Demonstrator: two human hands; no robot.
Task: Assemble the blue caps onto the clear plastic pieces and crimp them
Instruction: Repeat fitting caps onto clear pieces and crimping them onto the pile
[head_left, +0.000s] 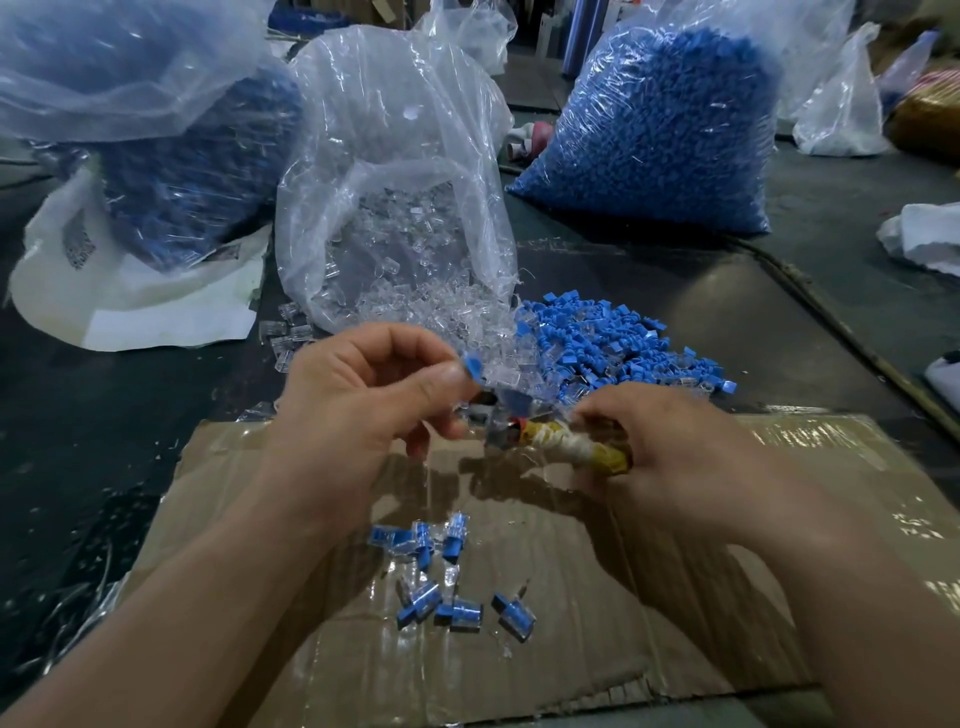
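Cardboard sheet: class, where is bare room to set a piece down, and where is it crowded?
Bare cardboard lies right of the finished pieces, below the right hand, and along the near edge. Crowded: the blue cap pile and clear-piece bag behind.

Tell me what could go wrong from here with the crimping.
1. The left hand pinches a cap right beside the tool gripped by the right hand; fingers could get nipped.
2. Finished pieces lie loose on the cardboard below the hands; a dropped uncrimped one could mix in.
3. Clear pieces spill from the open bag against the loose caps, so a wrong pick is possible.
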